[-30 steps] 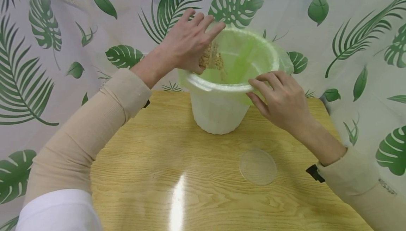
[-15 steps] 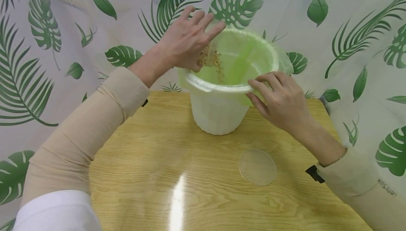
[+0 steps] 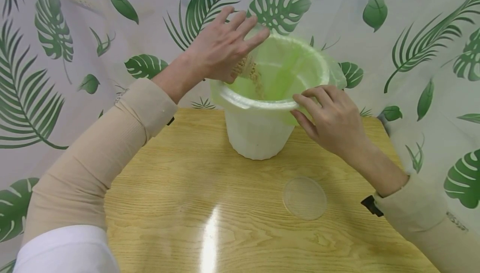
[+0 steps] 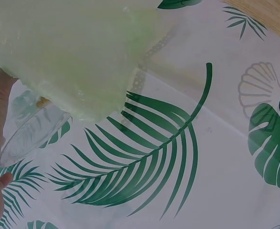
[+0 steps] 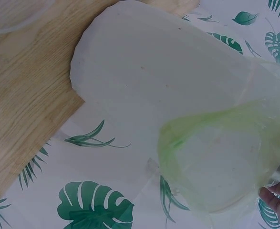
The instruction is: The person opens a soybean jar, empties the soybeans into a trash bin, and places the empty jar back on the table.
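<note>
My left hand [image 3: 226,48] grips a clear plastic tub [image 4: 32,131] tilted over the left rim of a white bin [image 3: 258,135]. Small tan bean-like pieces [image 3: 256,77] spill from its mouth in a stream into the bin. A thin green bag [image 3: 296,66] lines the bin and is folded out over the rim. At the front right of that rim, my right hand [image 3: 333,118] pinches the edge between thumb and fingers. The fingers hide much of the tub in the head view.
A round clear lid [image 3: 305,198] lies flat on the wooden table [image 3: 168,206], in front of the bin. Behind the table hangs a white cloth [image 3: 337,10] printed with green leaves.
Tan pieces have kept falling, and fewer show inside the tub. My left hand has shifted slightly, tipping the tub a bit further. The right hand holds its place at the rim.
</note>
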Demonstrator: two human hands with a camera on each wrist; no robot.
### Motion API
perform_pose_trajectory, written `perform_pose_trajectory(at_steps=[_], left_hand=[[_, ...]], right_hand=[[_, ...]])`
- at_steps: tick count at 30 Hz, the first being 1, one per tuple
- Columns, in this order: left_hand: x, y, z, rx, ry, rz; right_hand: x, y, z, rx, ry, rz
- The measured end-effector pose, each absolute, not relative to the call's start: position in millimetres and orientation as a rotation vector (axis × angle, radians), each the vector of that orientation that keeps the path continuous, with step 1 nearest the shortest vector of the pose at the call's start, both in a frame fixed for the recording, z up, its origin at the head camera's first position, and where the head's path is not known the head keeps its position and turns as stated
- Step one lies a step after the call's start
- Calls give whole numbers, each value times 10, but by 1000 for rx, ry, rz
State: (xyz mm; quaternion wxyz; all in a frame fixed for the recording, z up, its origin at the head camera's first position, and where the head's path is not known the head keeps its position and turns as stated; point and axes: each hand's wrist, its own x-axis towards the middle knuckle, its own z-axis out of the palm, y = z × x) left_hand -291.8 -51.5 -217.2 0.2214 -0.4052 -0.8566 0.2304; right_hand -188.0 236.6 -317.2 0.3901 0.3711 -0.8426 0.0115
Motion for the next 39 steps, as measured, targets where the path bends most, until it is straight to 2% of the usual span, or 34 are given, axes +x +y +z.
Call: perform_pose_trajectory(at_steps=[39], left_hand=[[-2922,-501,-2060,-1222,-2336,814]], right_hand=[[-1888,2353,-3187,934,-2095,84]])
